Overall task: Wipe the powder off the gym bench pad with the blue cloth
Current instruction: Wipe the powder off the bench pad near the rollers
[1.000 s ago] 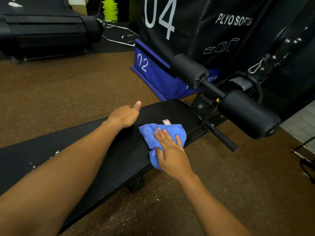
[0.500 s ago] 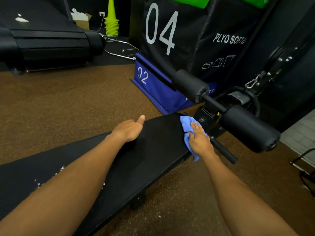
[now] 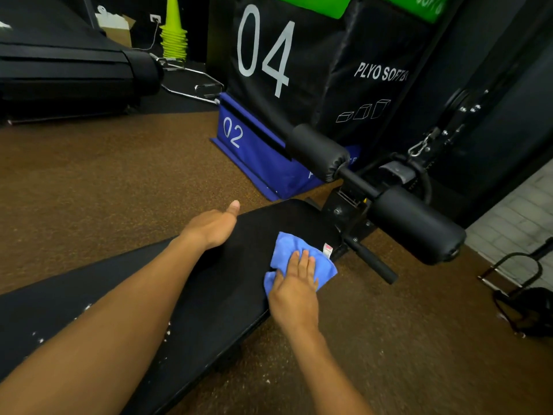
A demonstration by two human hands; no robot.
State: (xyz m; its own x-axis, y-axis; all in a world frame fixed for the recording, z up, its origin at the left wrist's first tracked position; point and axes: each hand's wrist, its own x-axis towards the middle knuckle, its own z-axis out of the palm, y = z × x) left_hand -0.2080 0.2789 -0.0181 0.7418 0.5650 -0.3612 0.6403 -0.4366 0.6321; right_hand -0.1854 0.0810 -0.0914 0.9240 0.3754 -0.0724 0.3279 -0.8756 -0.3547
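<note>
Hands: two, both bare, both over the long black padded gym bench pad [image 3: 233, 283].
Right hand [image 3: 294, 290]: one; it lies flat on the crumpled blue microfibre cloth [image 3: 294, 250], fingers straight and close together, pressing it down at the near edge of the pad's far end; it curls round nothing.
Left hand [image 3: 214, 227]: one; it rests on the far edge of the pad, thumb stretched out straight; its fingers drop over that edge out of sight, so I cannot tell how far they are curled or whether they grip the edge.
Cloth: one, with a small white and red tag [image 3: 327, 250] showing at its right side; part of it hangs past the pad's near edge.
Powder: scattered white specks [image 3: 167, 332] on the near part of the pad, beside the left forearm; too small to count. The pad around the cloth looks plain black.
Foam rollers: two black padded cylinders [image 3: 414, 224] on one crossbar past the pad's end.
Soft boxes: one tall black box marked 04 [image 3: 263, 52] and one low blue box marked 02 [image 3: 257, 151] at its foot.
Cones: one stack of lime-green cones [image 3: 174, 34], number unclear.
Floor: brown speckled rubber floor [image 3: 104, 175].
</note>
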